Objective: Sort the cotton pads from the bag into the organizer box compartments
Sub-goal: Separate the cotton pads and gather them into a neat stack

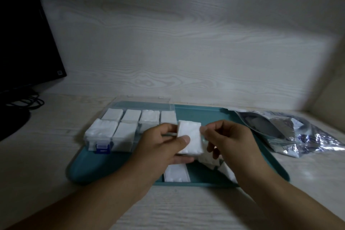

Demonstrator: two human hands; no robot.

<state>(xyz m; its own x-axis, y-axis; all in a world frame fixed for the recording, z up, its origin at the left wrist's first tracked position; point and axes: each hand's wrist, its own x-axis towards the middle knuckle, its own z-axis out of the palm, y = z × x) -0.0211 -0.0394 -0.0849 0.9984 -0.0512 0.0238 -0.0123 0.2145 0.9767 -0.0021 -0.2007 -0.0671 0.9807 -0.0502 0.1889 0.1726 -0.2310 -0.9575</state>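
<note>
— What's on the flat teal plastic tray (89,172)?

— At its far left, a clear plastic organizer box (115,132) with a blue latch, its visible compartments packed with white pads. Above the tray's middle, the left hand (164,145) and right hand (229,140) pinch a stack of white rectangular cotton pads (190,139) between them.

— Anything else?

— Loose white pads (176,173) on the tray's near part, under the hands. A crumpled silver foil bag (298,134) lies at the tray's right edge.

Cotton pads (190,139): soft white fibre, matt, faintly quilted.
Organizer box (130,129): clear smooth plastic, blue plastic latch (102,149).
Tray (201,114): teal plastic, smooth, matt.
Bag (291,132): crinkled silvery foil, glossy.
Worktop (56,155): pale wood grain, matt.
Monitor (26,39): black, dull.
</note>
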